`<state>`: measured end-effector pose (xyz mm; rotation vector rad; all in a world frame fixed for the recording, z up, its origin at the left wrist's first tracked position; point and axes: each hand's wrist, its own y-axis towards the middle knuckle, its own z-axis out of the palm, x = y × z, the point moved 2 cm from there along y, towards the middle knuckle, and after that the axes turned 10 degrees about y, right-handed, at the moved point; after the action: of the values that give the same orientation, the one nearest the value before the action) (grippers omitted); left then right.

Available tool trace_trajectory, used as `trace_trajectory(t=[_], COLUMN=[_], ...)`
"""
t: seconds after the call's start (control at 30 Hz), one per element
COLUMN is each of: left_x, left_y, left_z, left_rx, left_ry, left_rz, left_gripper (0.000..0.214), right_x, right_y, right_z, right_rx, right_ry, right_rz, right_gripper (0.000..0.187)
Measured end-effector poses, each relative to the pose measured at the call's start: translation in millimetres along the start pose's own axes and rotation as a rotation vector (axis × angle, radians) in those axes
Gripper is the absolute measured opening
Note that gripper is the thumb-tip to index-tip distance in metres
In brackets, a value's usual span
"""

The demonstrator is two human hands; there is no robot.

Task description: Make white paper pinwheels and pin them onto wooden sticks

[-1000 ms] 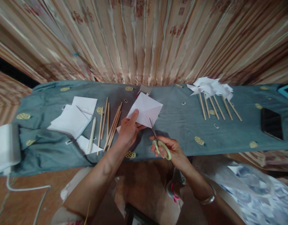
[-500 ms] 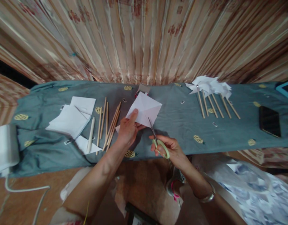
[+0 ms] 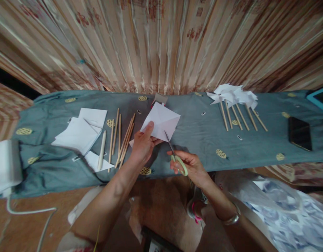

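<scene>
A creased white paper square (image 3: pixel 163 118) is pinched in my left hand (image 3: pixel 143 146), thumb on top and fingers beneath. My right hand (image 3: pixel 191 166) has its fingers in the pale green handles of a pair of scissors (image 3: pixel 181 164). The scissor blades lie at the paper's lower corner, pointing up toward its middle, and look nearly closed. Left of my left hand lie several thin wooden sticks (image 3: pixel 126 140) and a thick white stick (image 3: pixel 102 150). Part of a small box (image 3: pixel 161 98) shows behind the paper.
White paper sheets (image 3: pixel 79 133) lie at the left beside a white device (image 3: pixel 6 168) with a cable. At the back right are several paper pinwheels (image 3: pixel 233 94) on sticks. A phone (image 3: pixel 300 133) rests near a blue-edged device (image 3: pixel 320 99). A bag of paper pieces (image 3: pixel 284 213) stands below the table.
The view has shifted slightly, so the things at the right sit a little further left. Both hands keep their hold, with the scissors still at the paper's lower corner.
</scene>
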<state>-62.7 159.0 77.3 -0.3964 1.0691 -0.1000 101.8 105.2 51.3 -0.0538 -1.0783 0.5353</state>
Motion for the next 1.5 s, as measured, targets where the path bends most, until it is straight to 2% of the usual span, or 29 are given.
trace_trajectory(t=[0.5,0.9,1.5], left_x=[4.8,3.7,5.1], left_y=[-4.7,-10.1,-10.7], left_z=[0.3,2.6,3.1], left_rx=[0.013,0.005,0.019], left_ry=[0.010,-0.001,-0.001], left_rz=[0.003,-0.024,-0.008], left_gripper=[0.033,0.025,0.027], right_x=[1.4,0.1,4.1], right_y=[0.1,-1.3,-1.7], right_z=[3.7,4.4,8.7], right_rx=[-0.038,-0.033,-0.062], right_ry=[-0.020,0.008,0.003], right_rz=[-0.005,-0.016,-0.016], right_gripper=[0.043,0.040,0.038])
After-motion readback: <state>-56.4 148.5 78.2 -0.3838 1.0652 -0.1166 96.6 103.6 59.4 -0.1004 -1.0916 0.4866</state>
